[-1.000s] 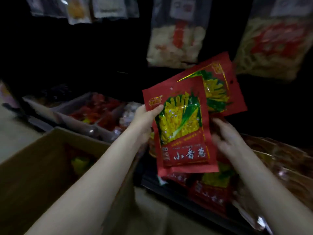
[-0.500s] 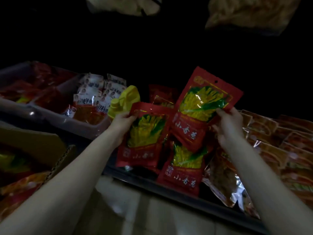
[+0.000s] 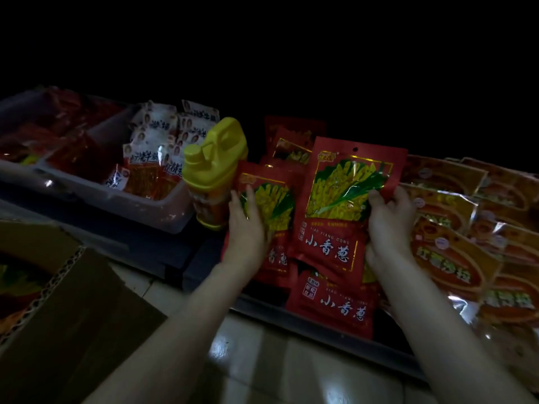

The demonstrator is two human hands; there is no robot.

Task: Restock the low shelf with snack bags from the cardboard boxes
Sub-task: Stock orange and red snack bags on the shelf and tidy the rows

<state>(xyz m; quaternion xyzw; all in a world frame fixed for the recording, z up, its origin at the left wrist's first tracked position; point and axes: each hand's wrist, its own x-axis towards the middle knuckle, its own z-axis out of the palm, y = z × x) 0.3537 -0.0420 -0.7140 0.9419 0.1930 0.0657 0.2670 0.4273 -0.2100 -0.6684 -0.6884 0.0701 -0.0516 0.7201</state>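
Two red snack bags with a yellow and green picture are in my hands over the low shelf. My left hand grips the left red bag, fingers over its front. My right hand pinches the right edge of the bigger-looking red bag, which stands upright. More of the same red bags lie beneath them on the shelf. The open cardboard box sits at the lower left, with red and yellow bags dimly seen inside.
A yellow plastic jug-shaped container stands just left of my left hand. Grey bins with red and white packets fill the left shelf. Orange foil bags lie stacked at right. Pale tiled floor runs below the shelf edge.
Both hands have lowered the two red bags from chest height down onto the pile on the shelf. The view has tilted down and the box has slid to the lower left.
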